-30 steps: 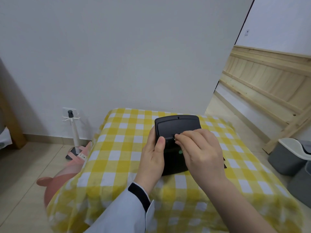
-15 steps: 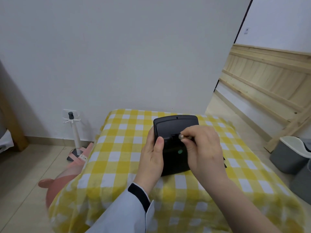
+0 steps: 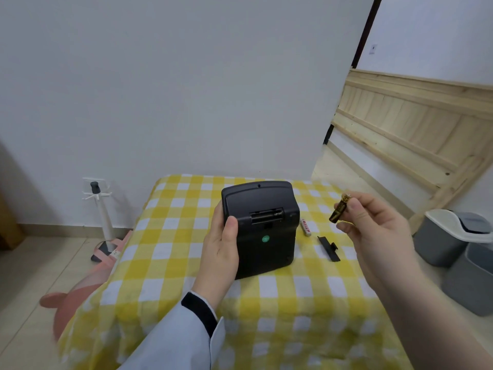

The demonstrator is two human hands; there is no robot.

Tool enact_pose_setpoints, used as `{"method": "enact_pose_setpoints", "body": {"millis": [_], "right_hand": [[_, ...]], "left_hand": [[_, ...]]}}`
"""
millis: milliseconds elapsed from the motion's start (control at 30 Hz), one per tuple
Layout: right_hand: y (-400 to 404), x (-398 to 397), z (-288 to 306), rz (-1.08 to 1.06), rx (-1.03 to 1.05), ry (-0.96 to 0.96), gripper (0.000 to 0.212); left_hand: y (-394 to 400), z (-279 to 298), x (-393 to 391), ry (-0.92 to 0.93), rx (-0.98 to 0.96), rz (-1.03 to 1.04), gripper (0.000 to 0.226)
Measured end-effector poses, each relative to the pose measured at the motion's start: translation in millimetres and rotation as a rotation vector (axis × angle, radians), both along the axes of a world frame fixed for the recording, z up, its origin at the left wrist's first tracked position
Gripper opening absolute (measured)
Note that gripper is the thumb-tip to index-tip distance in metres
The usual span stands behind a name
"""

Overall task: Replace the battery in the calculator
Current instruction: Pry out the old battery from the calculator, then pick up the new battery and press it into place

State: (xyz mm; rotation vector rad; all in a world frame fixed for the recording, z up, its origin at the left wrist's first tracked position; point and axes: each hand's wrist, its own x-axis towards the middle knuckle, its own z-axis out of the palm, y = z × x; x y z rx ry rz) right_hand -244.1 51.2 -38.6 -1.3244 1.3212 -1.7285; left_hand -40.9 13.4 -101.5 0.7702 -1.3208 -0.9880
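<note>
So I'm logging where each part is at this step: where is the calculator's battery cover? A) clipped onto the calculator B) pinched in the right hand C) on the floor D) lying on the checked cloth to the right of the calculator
D: the black battery cover lies flat on the checked cloth, right of the calculator, whose battery slot is open.

Nothing can be read clearly. The white battery (image 3: 305, 227) on the checked cloth carries a red printed band, too blurred to spell out. The black-and-gold battery (image 3: 339, 210) in the right hand (image 3: 378, 231) shows gold lettering, also illegible. The calculator (image 3: 262, 228) bears a green round sticker (image 3: 265, 239) with unreadable marks.
</note>
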Motion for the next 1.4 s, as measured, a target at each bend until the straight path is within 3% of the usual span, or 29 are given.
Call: {"method": "enact_pose_setpoints", "body": {"millis": [133, 400, 567, 800, 967, 1133, 1400], "right_hand": [[-9.5, -9.4, 3.7, -0.063, 0.119, 0.066, 0.017], [-34.7, -2.7, -15.5, -0.108, 0.574, 0.595, 0.017], [-49.9, 0.7, -25.2, -0.121, 0.760, 0.686, 0.015], [-55.5, 1.0, -32.1, -0.170, 0.775, 0.752, 0.014], [-55.9, -0.4, -29.7, -0.143, 0.785, 0.698, 0.019], [-60.4, -11.7, -20.1, -0.206, 0.627, 0.634, 0.023], [-88.2, -3.2, -27.4, -0.295, 0.625, 0.909, 0.019]], "left_hand": [[-0.3, -1.7, -0.1, -0.003, -0.005, -0.003, 0.032], [-1.5, -2.7, 0.6, -0.006, 0.004, 0.006, 0.029], [-3.2, -4.8, 1.0, -0.001, 0.013, 0.003, 0.030], [-4.2, -5.5, 1.1, 0.000, 0.011, 0.001, 0.033], [-4.9, -6.2, 1.7, 0.001, 0.020, -0.002, 0.033], [-3.4, -4.1, 1.1, -0.007, 0.005, -0.001, 0.035], [-2.4, -3.3, 0.2, -0.007, 0.018, -0.002, 0.028]]}}
